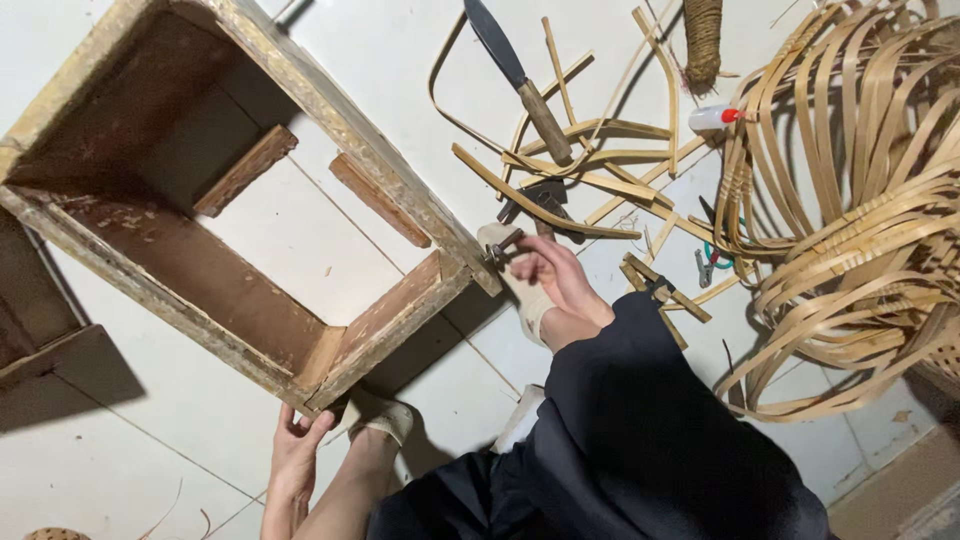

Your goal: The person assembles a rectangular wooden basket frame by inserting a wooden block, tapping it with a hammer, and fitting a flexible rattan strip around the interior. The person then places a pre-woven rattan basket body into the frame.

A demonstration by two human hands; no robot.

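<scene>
An old wooden frame [250, 130], open like a stool turned on its side, lies on the pale tiled floor. My left hand [293, 455] touches its near bottom corner from below, fingers spread against the wood. My right hand [553, 275], in a dark sleeve, is closed on a small dark metal tool [500, 250] pressed against the frame's right corner. What kind of tool it is cannot be made out. My sock-clad feet [385, 415] rest on the floor under the frame's near edge.
A knife with a wooden handle [520, 80] lies among loose bamboo strips [590, 180] beyond my right hand. A half-woven bamboo basket [860, 200] fills the right side. Nearby are a small white bottle with a red cap [715, 118] and green-handled pliers [712, 262].
</scene>
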